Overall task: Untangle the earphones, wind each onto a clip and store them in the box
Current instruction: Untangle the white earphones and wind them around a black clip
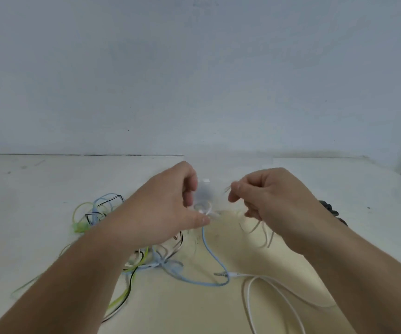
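Left hand: the left hand is raised over the middle of the bench. Its thumb and curled fingers pinch a small loop of thin white earphone cable.
Right hand: the right hand is level with the left, near but apart. Its fingers are bent in and pinch blurred pale strands at their tips, and more strands hang below the palm.
Between the hands: a blurred white patch, too smeared to tell what it is.
Light blue flat cable: runs down from just below the left thumb to the bench, then curves right.
White cable with a metal jack plug: lies on the bench under the right forearm, sweeping in wide loops toward the near edge.
Tangle of green, black and blue cables: heaped on the bench beneath and left of the left forearm.
Small dark object: partly hidden behind the right wrist, kind unclear.
Cream-white bench: set against a pale grey-blue wall.
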`<action>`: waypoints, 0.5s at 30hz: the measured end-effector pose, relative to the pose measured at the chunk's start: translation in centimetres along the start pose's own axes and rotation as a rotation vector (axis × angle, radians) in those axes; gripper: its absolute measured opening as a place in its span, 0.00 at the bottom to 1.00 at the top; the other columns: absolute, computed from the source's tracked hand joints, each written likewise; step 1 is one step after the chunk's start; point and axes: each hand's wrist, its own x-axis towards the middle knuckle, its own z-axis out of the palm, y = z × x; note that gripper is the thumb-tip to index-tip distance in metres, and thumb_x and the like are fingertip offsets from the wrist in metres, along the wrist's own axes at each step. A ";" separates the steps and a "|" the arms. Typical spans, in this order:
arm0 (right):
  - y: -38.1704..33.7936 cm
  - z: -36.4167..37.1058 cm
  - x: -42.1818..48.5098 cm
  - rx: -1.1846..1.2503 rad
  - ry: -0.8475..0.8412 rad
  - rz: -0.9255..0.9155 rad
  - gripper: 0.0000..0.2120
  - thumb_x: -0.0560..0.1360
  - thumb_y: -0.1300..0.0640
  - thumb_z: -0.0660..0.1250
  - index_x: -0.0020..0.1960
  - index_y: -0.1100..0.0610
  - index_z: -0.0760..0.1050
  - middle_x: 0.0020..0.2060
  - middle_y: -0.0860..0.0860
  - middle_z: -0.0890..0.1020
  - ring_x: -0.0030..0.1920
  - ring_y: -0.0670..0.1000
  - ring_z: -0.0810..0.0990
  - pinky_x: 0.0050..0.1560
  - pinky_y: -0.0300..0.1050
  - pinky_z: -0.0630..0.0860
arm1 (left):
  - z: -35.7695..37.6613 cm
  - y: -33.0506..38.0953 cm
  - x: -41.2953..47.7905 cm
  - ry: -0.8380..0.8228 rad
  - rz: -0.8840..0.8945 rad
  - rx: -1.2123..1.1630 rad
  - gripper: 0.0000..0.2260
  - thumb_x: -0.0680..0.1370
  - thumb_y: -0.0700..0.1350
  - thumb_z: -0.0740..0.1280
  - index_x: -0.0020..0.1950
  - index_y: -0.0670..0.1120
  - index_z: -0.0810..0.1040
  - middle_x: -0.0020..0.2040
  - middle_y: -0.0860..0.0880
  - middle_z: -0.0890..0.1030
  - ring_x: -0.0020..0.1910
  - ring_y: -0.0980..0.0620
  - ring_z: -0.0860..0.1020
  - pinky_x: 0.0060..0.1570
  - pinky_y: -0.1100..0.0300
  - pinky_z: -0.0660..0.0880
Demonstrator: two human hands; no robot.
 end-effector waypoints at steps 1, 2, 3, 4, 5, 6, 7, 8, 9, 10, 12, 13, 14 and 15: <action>0.0 0.0 0.1 0.068 0.032 -0.012 0.16 0.79 0.55 0.67 0.34 0.56 0.82 0.21 0.43 0.71 0.25 0.45 0.71 0.45 0.51 0.78 | -0.2 -0.1 0.0 -0.035 -0.031 0.026 0.15 0.67 0.46 0.80 0.45 0.52 0.75 0.38 0.53 0.80 0.31 0.58 0.75 0.31 0.65 0.71; -0.1 0.0 0.2 0.173 0.050 -0.030 0.16 0.79 0.56 0.66 0.34 0.57 0.81 0.23 0.46 0.73 0.27 0.46 0.73 0.45 0.49 0.78 | -0.4 -0.3 0.0 -0.087 -0.055 0.060 0.12 0.68 0.47 0.80 0.44 0.51 0.78 0.36 0.54 0.80 0.30 0.59 0.75 0.32 0.65 0.71; -0.4 0.0 0.2 0.306 0.048 -0.048 0.16 0.80 0.58 0.65 0.34 0.57 0.80 0.26 0.49 0.76 0.29 0.48 0.75 0.44 0.48 0.79 | -0.5 -0.4 0.0 -0.138 -0.061 0.097 0.09 0.69 0.47 0.79 0.43 0.51 0.80 0.33 0.56 0.80 0.29 0.60 0.75 0.34 0.65 0.71; -0.6 -0.1 0.1 0.451 0.011 -0.068 0.16 0.80 0.60 0.63 0.35 0.59 0.80 0.29 0.52 0.80 0.33 0.50 0.78 0.44 0.47 0.79 | -0.4 -0.4 0.0 -0.176 -0.057 0.123 0.06 0.70 0.47 0.78 0.42 0.50 0.82 0.30 0.57 0.79 0.28 0.61 0.74 0.34 0.65 0.70; -0.9 -0.1 0.0 0.569 -0.049 -0.085 0.15 0.80 0.60 0.62 0.36 0.60 0.79 0.33 0.54 0.83 0.36 0.51 0.81 0.45 0.47 0.79 | -0.3 -0.5 0.0 -0.190 -0.048 0.140 0.04 0.71 0.47 0.77 0.41 0.50 0.83 0.28 0.58 0.78 0.27 0.62 0.73 0.34 0.66 0.68; -1.1 -0.2 -0.1 0.609 -0.107 -0.093 0.14 0.80 0.61 0.62 0.37 0.60 0.78 0.37 0.57 0.84 0.39 0.53 0.83 0.45 0.47 0.78 | -0.3 -0.4 0.0 -0.185 -0.042 0.144 0.03 0.72 0.46 0.76 0.40 0.49 0.84 0.26 0.59 0.78 0.27 0.63 0.73 0.33 0.66 0.68; -1.0 -0.2 -0.2 0.554 -0.135 -0.083 0.14 0.79 0.61 0.63 0.37 0.60 0.78 0.39 0.59 0.85 0.39 0.53 0.83 0.44 0.47 0.77 | -0.4 -0.3 0.0 -0.173 -0.041 0.131 0.04 0.72 0.46 0.76 0.39 0.49 0.84 0.26 0.59 0.78 0.26 0.64 0.73 0.32 0.67 0.67; -0.6 -0.2 -0.1 0.370 -0.124 -0.072 0.13 0.78 0.61 0.64 0.35 0.59 0.79 0.38 0.59 0.85 0.37 0.52 0.82 0.42 0.48 0.75 | -0.5 -0.2 0.0 -0.160 -0.041 0.114 0.04 0.72 0.45 0.77 0.39 0.48 0.83 0.27 0.59 0.80 0.27 0.65 0.74 0.32 0.67 0.67; 0.0 -0.2 0.1 0.073 -0.104 -0.071 0.13 0.77 0.60 0.66 0.34 0.58 0.79 0.35 0.58 0.83 0.34 0.50 0.80 0.39 0.47 0.73 | -0.8 -0.1 -0.1 -0.149 -0.035 0.094 0.05 0.71 0.45 0.77 0.38 0.48 0.83 0.30 0.58 0.82 0.28 0.64 0.76 0.32 0.67 0.69; 0.3 -0.2 0.1 -0.207 -0.122 -0.058 0.12 0.76 0.57 0.67 0.34 0.56 0.80 0.31 0.56 0.81 0.30 0.48 0.77 0.37 0.45 0.71 | -1.0 -0.1 -0.1 -0.148 -0.032 0.068 0.06 0.70 0.46 0.78 0.39 0.47 0.83 0.33 0.57 0.84 0.30 0.62 0.78 0.34 0.65 0.71; 0.7 0.2 0.0 -0.423 -0.216 -0.029 0.14 0.77 0.51 0.67 0.35 0.54 0.81 0.26 0.52 0.76 0.27 0.48 0.71 0.33 0.43 0.68 | -1.3 0.0 -0.3 -0.178 -0.031 0.005 0.09 0.69 0.50 0.78 0.40 0.47 0.82 0.38 0.53 0.86 0.34 0.53 0.81 0.38 0.53 0.75; 0.7 0.3 -0.1 -0.363 -0.237 -0.027 0.15 0.78 0.50 0.66 0.35 0.54 0.81 0.26 0.52 0.74 0.26 0.48 0.69 0.32 0.43 0.66 | -1.4 0.1 -0.4 -0.193 -0.030 -0.014 0.14 0.67 0.54 0.79 0.40 0.47 0.81 0.36 0.53 0.85 0.32 0.49 0.79 0.37 0.52 0.74; 0.5 0.5 -0.2 -0.271 -0.226 -0.050 0.16 0.79 0.50 0.66 0.36 0.55 0.81 0.26 0.52 0.72 0.26 0.48 0.67 0.31 0.42 0.64 | -1.3 0.2 -0.4 -0.197 -0.029 -0.016 0.19 0.65 0.60 0.78 0.40 0.45 0.80 0.32 0.54 0.82 0.29 0.51 0.74 0.33 0.55 0.70; 0.2 0.5 -0.2 -0.171 -0.192 -0.093 0.16 0.79 0.50 0.65 0.36 0.56 0.81 0.25 0.51 0.70 0.26 0.48 0.65 0.30 0.42 0.62 | -1.1 0.2 -0.4 -0.189 -0.025 -0.001 0.25 0.62 0.64 0.77 0.38 0.44 0.78 0.28 0.54 0.76 0.27 0.53 0.69 0.31 0.58 0.66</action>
